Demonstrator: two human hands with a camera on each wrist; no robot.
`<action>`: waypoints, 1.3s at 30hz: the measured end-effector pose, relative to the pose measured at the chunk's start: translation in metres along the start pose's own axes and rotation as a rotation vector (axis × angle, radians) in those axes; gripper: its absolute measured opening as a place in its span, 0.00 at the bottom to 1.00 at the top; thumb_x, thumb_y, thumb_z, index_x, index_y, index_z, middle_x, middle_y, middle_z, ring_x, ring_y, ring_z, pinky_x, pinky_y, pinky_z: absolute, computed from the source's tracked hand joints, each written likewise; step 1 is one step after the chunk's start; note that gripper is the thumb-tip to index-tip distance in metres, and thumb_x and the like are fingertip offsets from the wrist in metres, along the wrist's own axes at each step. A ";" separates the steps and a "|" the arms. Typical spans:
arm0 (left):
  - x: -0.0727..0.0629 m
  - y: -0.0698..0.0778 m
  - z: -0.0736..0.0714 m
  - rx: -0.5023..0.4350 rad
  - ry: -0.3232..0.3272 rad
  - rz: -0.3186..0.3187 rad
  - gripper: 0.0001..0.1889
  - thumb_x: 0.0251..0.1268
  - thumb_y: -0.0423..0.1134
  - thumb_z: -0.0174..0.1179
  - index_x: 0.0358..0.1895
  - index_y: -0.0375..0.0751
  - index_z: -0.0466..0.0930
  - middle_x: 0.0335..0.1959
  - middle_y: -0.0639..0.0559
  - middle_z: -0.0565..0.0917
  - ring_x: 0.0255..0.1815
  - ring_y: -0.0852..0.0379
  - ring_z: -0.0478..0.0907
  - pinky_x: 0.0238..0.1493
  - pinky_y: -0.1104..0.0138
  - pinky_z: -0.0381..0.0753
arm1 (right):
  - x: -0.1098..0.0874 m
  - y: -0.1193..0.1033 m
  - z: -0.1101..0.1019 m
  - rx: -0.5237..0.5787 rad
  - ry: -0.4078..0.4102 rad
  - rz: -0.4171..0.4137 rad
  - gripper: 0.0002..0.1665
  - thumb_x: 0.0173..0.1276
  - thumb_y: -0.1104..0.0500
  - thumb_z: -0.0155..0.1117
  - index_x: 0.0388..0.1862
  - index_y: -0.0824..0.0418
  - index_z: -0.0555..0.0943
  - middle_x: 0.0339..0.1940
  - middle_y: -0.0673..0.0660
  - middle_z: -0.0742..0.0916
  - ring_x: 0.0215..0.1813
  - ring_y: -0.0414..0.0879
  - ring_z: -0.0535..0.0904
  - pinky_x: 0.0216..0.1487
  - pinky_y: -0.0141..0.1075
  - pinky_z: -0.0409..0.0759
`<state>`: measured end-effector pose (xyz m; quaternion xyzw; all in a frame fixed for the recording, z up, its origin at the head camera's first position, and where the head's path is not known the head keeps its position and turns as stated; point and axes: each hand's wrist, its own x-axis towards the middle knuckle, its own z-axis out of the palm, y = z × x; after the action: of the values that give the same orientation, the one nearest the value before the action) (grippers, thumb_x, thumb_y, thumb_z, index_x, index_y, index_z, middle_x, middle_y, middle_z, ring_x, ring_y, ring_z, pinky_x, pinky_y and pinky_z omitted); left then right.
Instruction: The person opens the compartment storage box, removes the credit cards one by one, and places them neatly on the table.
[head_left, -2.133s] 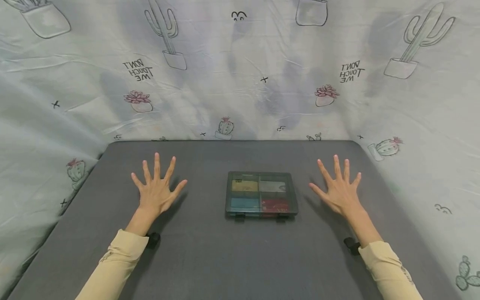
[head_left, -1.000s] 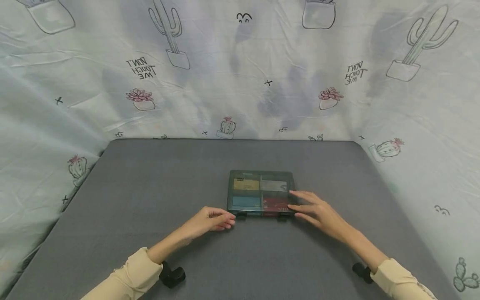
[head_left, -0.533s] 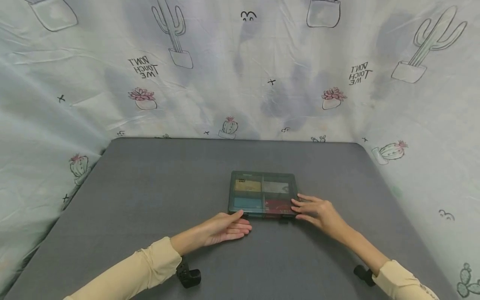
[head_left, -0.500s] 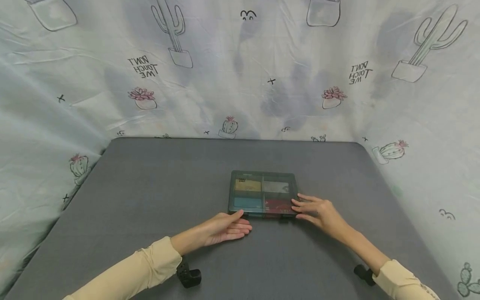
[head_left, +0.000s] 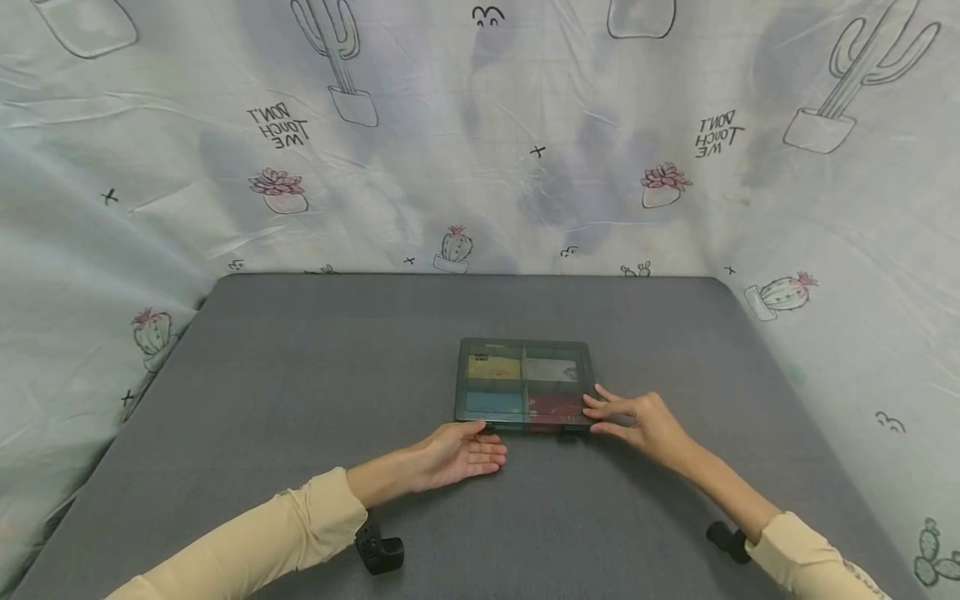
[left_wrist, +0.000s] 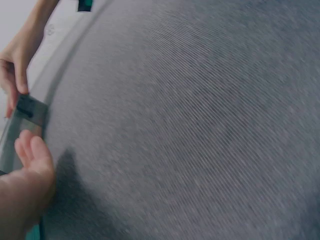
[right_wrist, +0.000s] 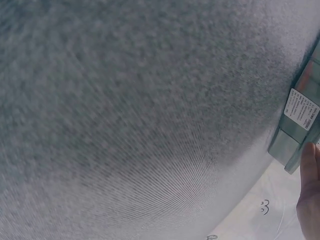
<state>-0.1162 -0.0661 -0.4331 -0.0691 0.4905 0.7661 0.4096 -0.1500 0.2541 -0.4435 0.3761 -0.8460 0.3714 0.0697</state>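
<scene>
A flat translucent dark-green plastic case (head_left: 522, 346) with a lid lies on the grey table. Through its lid show divided compartments with yellow, grey, blue and red contents. My left hand (head_left: 450, 456) is at the front left of the case, thumb on the front edge where the left latch sits, and the other fingers loosely extended below it. My right hand (head_left: 651, 425) grips the right front corner, thumb at the front near the right latch (head_left: 573, 434) and fingers on the right side. A white printed label (right_wrist: 302, 109) shows on the case in the right wrist view.
The grey table (head_left: 337, 333) has rounded far corners. Behind it and at both sides hangs a pale curtain (head_left: 420, 125) printed with cacti. Black wrist devices (head_left: 381, 550) hang below both sleeves.
Both hands, spread wide apart at first, have come in to the case. The left hand's thumb has reached the front edge. In the last half second the hands and case stay nearly still.
</scene>
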 end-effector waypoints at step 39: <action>0.011 0.005 0.040 0.081 -0.085 -0.082 0.21 0.77 0.35 0.44 0.62 0.21 0.68 0.54 0.36 0.80 0.51 0.55 0.80 0.59 0.64 0.74 | 0.010 -0.002 -0.009 -0.045 -0.110 0.089 0.13 0.52 0.64 0.74 0.39 0.64 0.88 0.44 0.57 0.87 0.56 0.61 0.77 0.45 0.46 0.82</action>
<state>-0.1153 -0.0289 -0.4147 -0.0399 0.4998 0.7306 0.4635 -0.1570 0.2536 -0.4319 0.3565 -0.8726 0.3335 0.0149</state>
